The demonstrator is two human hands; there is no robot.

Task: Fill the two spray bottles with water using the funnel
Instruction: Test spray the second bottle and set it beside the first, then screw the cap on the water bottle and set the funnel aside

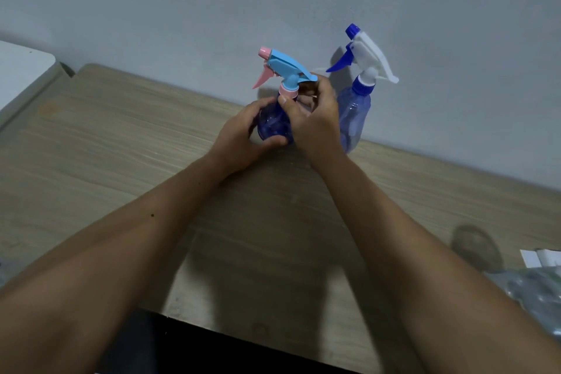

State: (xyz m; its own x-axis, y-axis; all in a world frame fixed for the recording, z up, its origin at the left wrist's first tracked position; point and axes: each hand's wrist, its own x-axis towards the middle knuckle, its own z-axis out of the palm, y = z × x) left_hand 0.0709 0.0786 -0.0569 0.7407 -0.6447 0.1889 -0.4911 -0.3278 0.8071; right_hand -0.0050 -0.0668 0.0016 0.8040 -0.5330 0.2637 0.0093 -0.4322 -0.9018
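Note:
Two spray bottles stand at the far edge of the wooden table [121,136], by the wall. The nearer blue bottle [273,124] carries a light-blue spray head with a pink nozzle and trigger [282,65]. My left hand [243,133] grips its round body from the left. My right hand [312,112] curls round its neck just below the pink collar. Behind my right hand stands the second, paler bottle [353,112], with a white head and dark-blue trigger [361,51]; nothing touches it. No funnel is in view.
A white surface [21,73] sits beyond the table's left end. At the right edge lie a crumpled clear plastic bag [531,288] and a white piece [540,256]. The table's near edge drops to a dark floor.

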